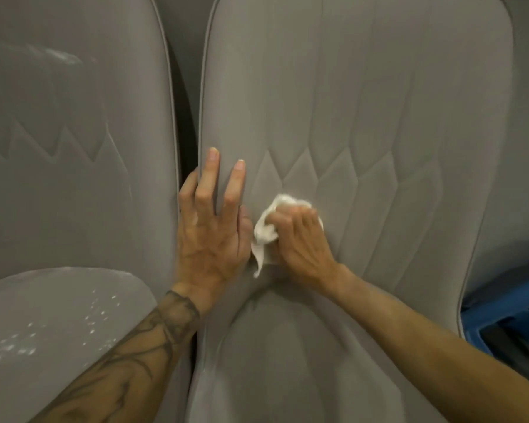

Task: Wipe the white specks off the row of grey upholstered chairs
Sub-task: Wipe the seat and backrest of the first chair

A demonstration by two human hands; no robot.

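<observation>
Two grey chairs stand side by side: the left chair (74,178) and the right chair (379,117). We count one white cloth (264,236), bunched in the right hand (303,242), whose fingers (287,219) curl round it against the right chair's lower backrest. The left hand (209,239) lies flat just beside it, fingers straight and spread, bracing the backrest edge. We judge the cloth light, soft and crushable, best gripped as a wad. The padding should yield, so we press lightly. Many white specks (98,315) lie on the left chair's seat, and one smear (58,54) marks its backrest.
</observation>
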